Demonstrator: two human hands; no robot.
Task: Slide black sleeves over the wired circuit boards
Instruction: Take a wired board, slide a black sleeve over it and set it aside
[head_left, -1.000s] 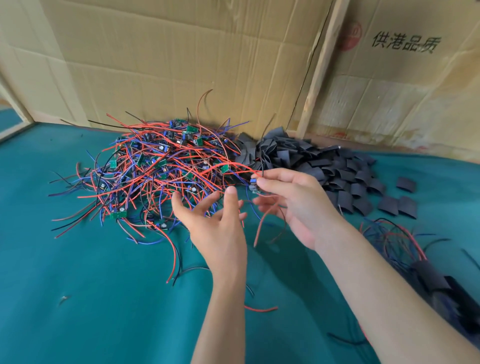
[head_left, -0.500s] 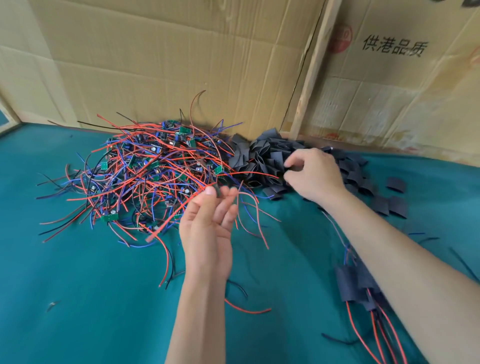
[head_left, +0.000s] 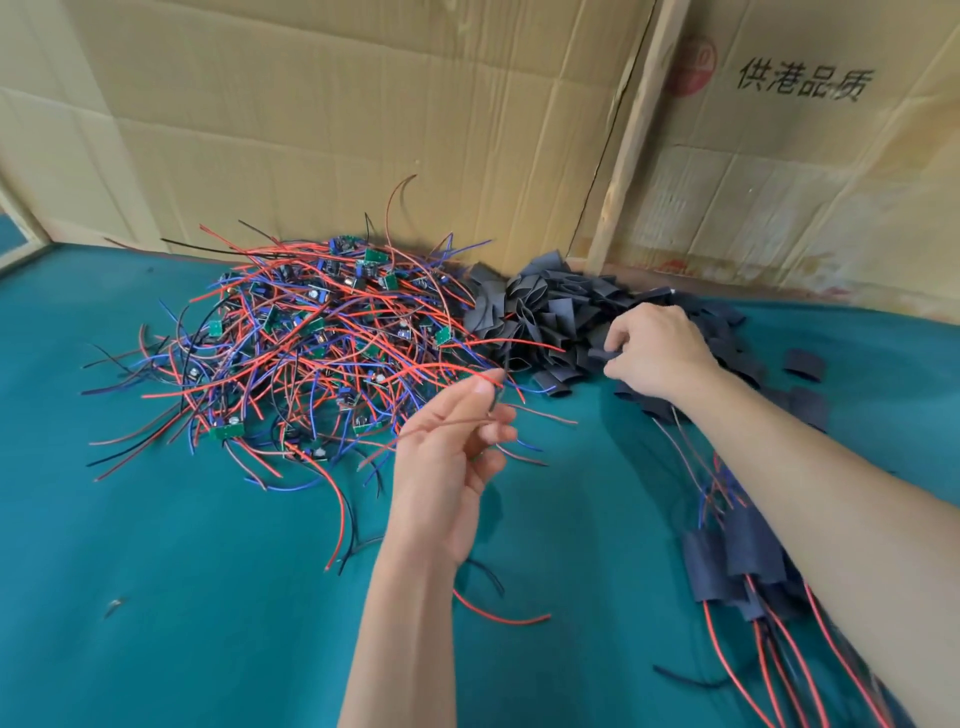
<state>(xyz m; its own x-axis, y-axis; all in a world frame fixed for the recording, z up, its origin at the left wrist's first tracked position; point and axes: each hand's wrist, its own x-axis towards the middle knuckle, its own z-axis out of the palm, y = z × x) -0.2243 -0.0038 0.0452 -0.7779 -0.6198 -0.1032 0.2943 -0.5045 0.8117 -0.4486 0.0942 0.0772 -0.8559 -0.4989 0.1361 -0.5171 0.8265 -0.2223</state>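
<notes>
Step in hand, as judged: one sleeve is being picked while a wired board is held ready. Left hand (head_left: 452, 467), centre of frame, is raised off the table (head_left: 182, 597) with fingers curled round red wires (head_left: 441, 428); the board on them is not visible, probably hidden behind the fingers. Right hand (head_left: 657, 353), right of centre, is pinching a single black sleeve (head_left: 602, 354) at the near edge of the sleeve pile (head_left: 545, 317). Unsleeved boards sit tangled in the wire heap (head_left: 311, 343), centre left; finished sleeved boards (head_left: 737, 566) are stacked lower right, under the right forearm. For a clean step: only one sleeve should be lifted, since they lie flattened and nested. The flat sleeve should be squeezed at its creases so the mouth is opened. Loose wire ends should be gathered together and fed through first, then the board drawn in by the wires. The held wires cross the heap, so snagging on neighbours is a likely risk.
</notes>
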